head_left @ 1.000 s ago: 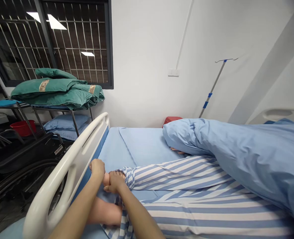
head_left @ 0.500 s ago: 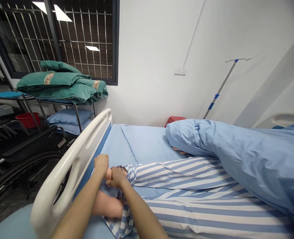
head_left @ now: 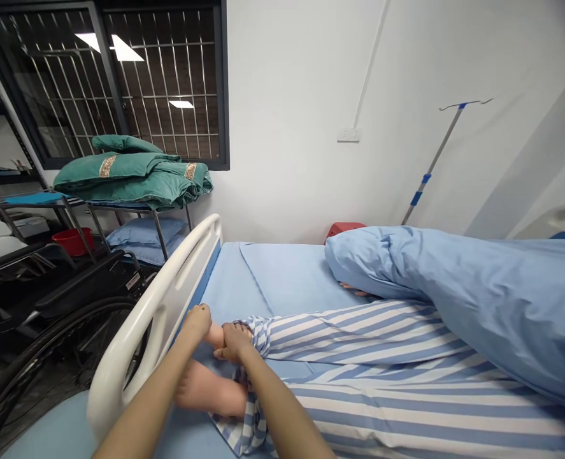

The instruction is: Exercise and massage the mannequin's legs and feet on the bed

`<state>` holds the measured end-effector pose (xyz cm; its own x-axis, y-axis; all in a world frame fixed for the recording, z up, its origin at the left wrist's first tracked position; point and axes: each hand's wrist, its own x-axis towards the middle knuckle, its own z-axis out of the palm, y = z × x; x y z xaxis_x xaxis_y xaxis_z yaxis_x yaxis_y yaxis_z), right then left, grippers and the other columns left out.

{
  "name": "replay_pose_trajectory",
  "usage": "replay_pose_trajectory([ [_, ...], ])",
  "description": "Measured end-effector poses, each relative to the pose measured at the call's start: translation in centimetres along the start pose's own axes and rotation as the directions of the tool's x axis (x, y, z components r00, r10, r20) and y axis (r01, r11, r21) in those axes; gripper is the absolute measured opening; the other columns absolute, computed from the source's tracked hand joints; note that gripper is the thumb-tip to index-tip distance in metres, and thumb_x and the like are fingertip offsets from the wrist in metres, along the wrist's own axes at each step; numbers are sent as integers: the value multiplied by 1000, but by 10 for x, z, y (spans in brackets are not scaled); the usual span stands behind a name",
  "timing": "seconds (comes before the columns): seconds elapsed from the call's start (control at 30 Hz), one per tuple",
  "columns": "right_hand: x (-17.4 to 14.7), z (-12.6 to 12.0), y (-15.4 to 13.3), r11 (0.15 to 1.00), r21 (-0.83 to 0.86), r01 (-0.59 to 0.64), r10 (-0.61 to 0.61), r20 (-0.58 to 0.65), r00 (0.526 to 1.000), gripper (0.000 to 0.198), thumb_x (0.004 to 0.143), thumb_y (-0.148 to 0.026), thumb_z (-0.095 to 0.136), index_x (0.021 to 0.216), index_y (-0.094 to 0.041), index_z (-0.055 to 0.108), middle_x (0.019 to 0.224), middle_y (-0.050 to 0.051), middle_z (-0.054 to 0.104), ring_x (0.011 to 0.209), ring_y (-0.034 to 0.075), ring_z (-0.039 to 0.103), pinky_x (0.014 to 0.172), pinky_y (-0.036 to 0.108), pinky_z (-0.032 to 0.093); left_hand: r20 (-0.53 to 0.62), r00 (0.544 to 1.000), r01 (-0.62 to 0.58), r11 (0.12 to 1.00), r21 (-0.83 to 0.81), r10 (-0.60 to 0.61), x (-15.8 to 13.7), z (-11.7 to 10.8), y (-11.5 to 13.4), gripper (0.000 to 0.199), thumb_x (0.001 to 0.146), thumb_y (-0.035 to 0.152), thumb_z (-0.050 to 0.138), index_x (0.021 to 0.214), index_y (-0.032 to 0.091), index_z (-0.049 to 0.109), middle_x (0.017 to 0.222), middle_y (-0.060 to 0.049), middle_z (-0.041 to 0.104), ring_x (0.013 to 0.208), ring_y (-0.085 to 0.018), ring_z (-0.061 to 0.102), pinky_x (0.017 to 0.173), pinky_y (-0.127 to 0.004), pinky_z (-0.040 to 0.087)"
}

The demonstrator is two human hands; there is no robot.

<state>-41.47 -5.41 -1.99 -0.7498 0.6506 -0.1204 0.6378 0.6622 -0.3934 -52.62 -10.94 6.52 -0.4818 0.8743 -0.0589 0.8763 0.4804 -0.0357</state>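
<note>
A white wall [head_left: 286, 76] backs the blue-sheeted bed [head_left: 286, 271]. Along it stretches the striped far leg [head_left: 339, 328], my right hand [head_left: 236, 341] wrapped round its bare lower end; my left hand [head_left: 197, 319] curls beyond, its hold hidden.

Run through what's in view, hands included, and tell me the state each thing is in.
Left hand: curled at the end of the far foot, grip unclear
Right hand: clasped over that foot, nearer the trouser legs
Near foot: bare, partly hidden
Striped trousers: worn, bunched at the cuffs
Blue quilt: rumpled, lower legs uncovered
Bed-end board: upright
Green bedding: folded, piled up
Drip pole: hooks bare
</note>
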Motion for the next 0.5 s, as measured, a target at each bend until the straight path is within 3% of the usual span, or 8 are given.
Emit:
replay_pose_trajectory([
  [0.2, 0, 4, 2, 1000, 8, 16, -15, -29, 999, 67, 57, -46, 70, 113, -16, 48, 120, 13, 51, 115, 31, 42, 98, 43, 27, -50, 999, -2, 993, 121, 8, -12, -6, 8, 33, 83, 18, 36, 99, 11, 65, 93, -20, 65, 89, -23, 63, 74, -33, 47],
  [0.5, -2, 2, 2, 1000, -4, 24, -24, -38, 999, 65, 60, -48, 67, 114, -16, 48, 119, 14, 52, 114, 31, 43, 97, 43, 28, -5, 1000, 15, 965, 262, -14, 0, -2, 26, 25, 73, 10, 47, 82, 8, 70, 69, -14, 66, 64, -21, 63, 56, -30, 46],
])
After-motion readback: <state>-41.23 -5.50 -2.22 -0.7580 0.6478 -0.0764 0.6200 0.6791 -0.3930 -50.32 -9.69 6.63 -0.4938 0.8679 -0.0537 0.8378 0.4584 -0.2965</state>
